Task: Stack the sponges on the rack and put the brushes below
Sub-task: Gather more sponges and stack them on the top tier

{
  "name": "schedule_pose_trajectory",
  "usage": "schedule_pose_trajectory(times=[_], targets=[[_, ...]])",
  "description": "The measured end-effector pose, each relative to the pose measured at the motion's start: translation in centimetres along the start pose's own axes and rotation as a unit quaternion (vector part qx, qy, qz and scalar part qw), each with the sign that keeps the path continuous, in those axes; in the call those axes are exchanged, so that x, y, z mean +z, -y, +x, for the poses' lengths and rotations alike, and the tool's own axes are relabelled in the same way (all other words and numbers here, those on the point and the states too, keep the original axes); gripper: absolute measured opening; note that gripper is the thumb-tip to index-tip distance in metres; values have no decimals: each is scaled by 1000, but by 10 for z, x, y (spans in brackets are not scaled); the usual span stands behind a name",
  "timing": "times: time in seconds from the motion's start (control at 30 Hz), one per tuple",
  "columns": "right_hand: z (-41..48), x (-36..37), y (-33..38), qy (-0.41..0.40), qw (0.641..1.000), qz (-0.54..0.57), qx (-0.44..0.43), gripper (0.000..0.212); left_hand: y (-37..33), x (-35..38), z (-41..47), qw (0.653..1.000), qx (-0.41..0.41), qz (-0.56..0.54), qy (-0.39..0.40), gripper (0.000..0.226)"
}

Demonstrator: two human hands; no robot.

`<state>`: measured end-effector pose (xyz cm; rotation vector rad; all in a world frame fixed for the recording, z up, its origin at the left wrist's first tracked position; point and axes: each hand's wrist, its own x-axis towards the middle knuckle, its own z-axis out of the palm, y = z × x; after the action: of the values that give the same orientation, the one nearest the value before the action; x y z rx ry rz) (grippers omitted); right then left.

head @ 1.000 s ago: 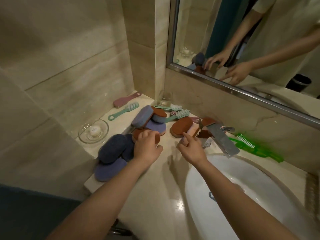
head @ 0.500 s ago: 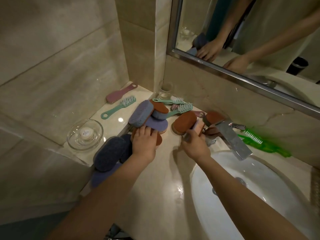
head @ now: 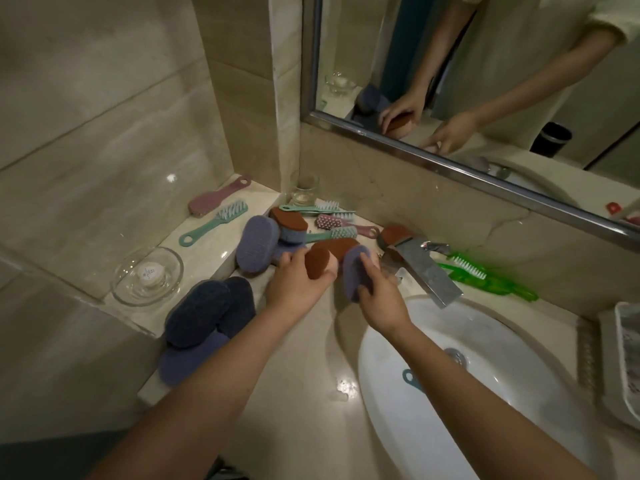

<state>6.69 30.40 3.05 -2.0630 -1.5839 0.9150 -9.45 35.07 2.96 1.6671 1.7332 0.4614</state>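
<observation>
Sponges fill both hands: the left hand (head: 298, 284) grips a brown sponge (head: 318, 264), and the right hand (head: 381, 297) curls round a lilac sponge (head: 354, 268). Both ovals stand on edge, just beside each other, with their long axes running away from the person toward the mirror wall. They are held over the counter (head: 311, 358), between the pile (head: 256, 247) and the faucet (head: 426, 268). The lilac one's broad face turns left, toward the brown one.

Brown sponges come to four: the held one, one just behind it, one atop the pile and one at the faucet's base. Lilac sponges come to four that can be told apart (the pile overlaps, so that count is unsure). Two dark blue sponges (head: 195, 313) lean at the ledge (head: 214, 245). Of brushes there are three teal brushes (head: 214, 223) and two pink brushes (head: 220, 197). Green brushes (head: 485, 277) lie behind the faucet — their number is unclear.
</observation>
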Motion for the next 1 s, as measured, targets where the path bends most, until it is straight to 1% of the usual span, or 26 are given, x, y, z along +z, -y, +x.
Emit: schedule_pose_trajectory(times=[0.07, 0.13, 0.17, 0.2, 0.23, 0.27, 0.33, 0.4, 0.5, 0.57, 0.7, 0.8, 0.83, 0.93, 1.0], targets=[[-9, -4, 0, -11, 999, 42, -15, 75, -12, 4, -5, 999, -8, -44, 3, 60], [-20, -11, 2, -34, 993, 111, -10, 75, -25, 8, -13, 996, -19, -84, 0, 59], [-26, -16, 3, -44, 987, 155, -10, 68, -31, 10, -18, 994, -24, -103, -2, 59], [-33, -21, 4, -54, 979, 194, -9, 57, -37, 13, -23, 991, -28, -128, -4, 59], [-41, -27, 5, -64, 972, 226, -3, 45, -44, 15, -29, 987, -31, -155, -7, 58], [-48, -34, 6, -72, 965, 250, 8, 39, -51, 18, -35, 983, -31, -180, -10, 58], [-61, -49, 4, -89, 952, 293, 23, 34, -68, 23, -46, 975, -21, -222, -13, 60], [-77, -68, -1, -102, 933, 346, 21, 32, -88, 28, -60, 968, -7, -249, -13, 55], [-100, -95, -4, -88, 903, 420, 2, 36, -118, 37, -78, 956, 5, -293, 1, 51], [-119, -115, -8, -85, 897, 434, -13, 42, -141, 44, -96, 949, 24, -315, 8, 53], [-154, -157, -24, -116, 898, 422, -47, 43, -187, 57, -129, 943, 63, -326, 32, 46], [-176, -188, -38, -144, 898, 412, -58, 45, -218, 64, -153, 934, 100, -339, 57, 19], [-182, -197, -43, -150, 898, 409, -65, 43, -226, 66, -161, 933, 118, -333, 66, 22], [-200, -221, -56, -167, 899, 395, -91, 34, -250, 75, -185, 933, 162, -306, 99, 44], [-211, -236, -64, -185, 893, 397, -105, 33, -265, 82, -200, 925, 183, -318, 100, 47]])
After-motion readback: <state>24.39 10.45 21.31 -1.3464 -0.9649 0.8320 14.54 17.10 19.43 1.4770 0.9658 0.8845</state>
